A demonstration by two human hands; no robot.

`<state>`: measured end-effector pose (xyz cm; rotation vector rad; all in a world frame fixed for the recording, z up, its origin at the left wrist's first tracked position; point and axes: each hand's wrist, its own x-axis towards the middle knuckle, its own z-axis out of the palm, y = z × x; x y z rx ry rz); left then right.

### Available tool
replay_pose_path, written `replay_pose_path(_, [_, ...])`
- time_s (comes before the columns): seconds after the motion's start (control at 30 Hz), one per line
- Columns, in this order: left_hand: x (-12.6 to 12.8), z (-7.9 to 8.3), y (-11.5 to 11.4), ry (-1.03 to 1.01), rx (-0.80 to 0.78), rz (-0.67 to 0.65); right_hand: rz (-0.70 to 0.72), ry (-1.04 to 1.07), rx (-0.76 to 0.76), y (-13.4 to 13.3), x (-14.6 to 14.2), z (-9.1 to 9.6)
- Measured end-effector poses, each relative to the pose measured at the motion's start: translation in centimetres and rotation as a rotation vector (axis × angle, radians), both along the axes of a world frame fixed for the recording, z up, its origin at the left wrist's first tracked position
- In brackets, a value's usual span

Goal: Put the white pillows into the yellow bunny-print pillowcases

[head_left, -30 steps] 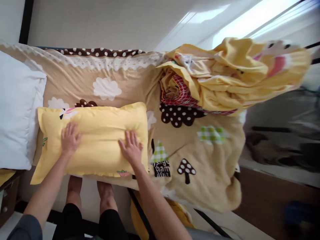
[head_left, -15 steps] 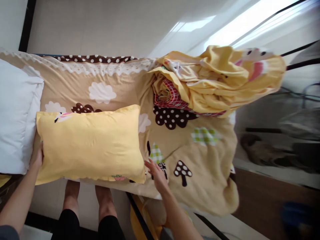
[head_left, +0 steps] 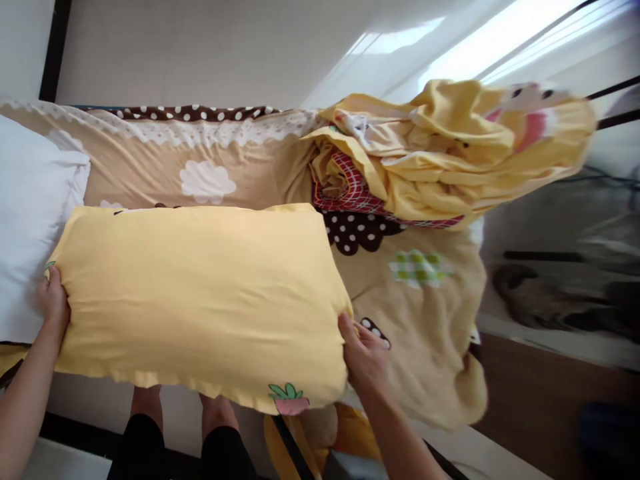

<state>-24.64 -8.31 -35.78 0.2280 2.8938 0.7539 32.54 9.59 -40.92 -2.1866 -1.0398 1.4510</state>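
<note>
A yellow pillow (head_left: 200, 293), with a pink and green plant print at its lower right corner, is held up between my two hands. My left hand (head_left: 53, 297) is closed on its left edge, thumb on top. On the opposite edge my right hand (head_left: 364, 347) grips it, with the fingers partly hidden beneath the fabric. Under the pillow spreads a tan bedsheet (head_left: 430, 333) with cloud, mushroom and checked prints. The pillow covers much of the sheet's near side.
At the left lies a white pillow (head_left: 35, 233). A bunched yellow quilt (head_left: 445, 153) with a red plaid underside is heaped at the back right. Dark metal bars (head_left: 620, 120) stand at the far right. My legs (head_left: 220, 417) are at the bed's near edge.
My right hand, open beside the pillow before, has closed on its right edge. The pillow has risen toward me and looks larger. My left hand has shifted slightly left and up with it.
</note>
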Motion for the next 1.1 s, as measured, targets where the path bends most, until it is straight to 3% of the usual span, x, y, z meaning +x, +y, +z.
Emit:
replay_pose_path(0.1, [0.7, 0.5, 0.9, 0.082, -0.008, -0.012, 0.027, 0.044, -0.055, -0.8, 2.3, 1.0])
replay_pose_path(0.2, [1.0, -0.1, 1.2, 0.145, -0.094, -0.138, 0.109, -0.037, -0.036, -1.6, 3.8, 0.4])
replay_pose_path(0.37, [0.7, -3.7, 0.5, -0.28, -0.384, -0.501, 0.466, -0.233, -0.034, -2.0, 2.8, -2.8])
replay_pose_path(0.47, [0.8, -5.1, 0.4, -0.415, -0.461, -0.602, 0.483, -0.268, -0.026, -1.7, 0.8, -3.7])
replay_pose_path(0.53, [1.9, -5.2, 1.3, -0.29, -0.434, -0.594, 0.471, -0.325, 0.136, -1.4, -1.6, -3.2])
replay_pose_path(0.6, [4.4, -4.9, 3.6, -0.042, -0.314, -0.628, 0.505, -0.353, 0.395, -1.2, -5.5, -2.2])
replay_pose_path(0.67, [8.4, -4.9, 7.2, 0.148, -0.146, -0.792, 0.61, -0.314, 0.551, -1.1, -10.9, -1.3])
replay_pose_path(0.77, [14.9, -6.4, 13.5, -0.007, -0.104, -1.207, 0.835, -0.193, 0.504, -1.2, -20.0, -1.3])
replay_pose_path(0.87, [18.8, -8.7, 17.6, -0.172, -0.252, -1.291, 0.976, -0.142, 0.45, -0.9, -25.7, -2.5])
replay_pose_path(0.97, [18.9, -10.1, 17.4, -0.123, -0.312, -1.27, 1.028, -0.18, 0.491, 0.5, -24.8, -4.2])
replay_pose_path(1.1, [15.8, -10.2, 14.1, 0.002, -0.397, -1.121, 0.979, -0.422, 0.458, 3.7, -16.9, -6.8])
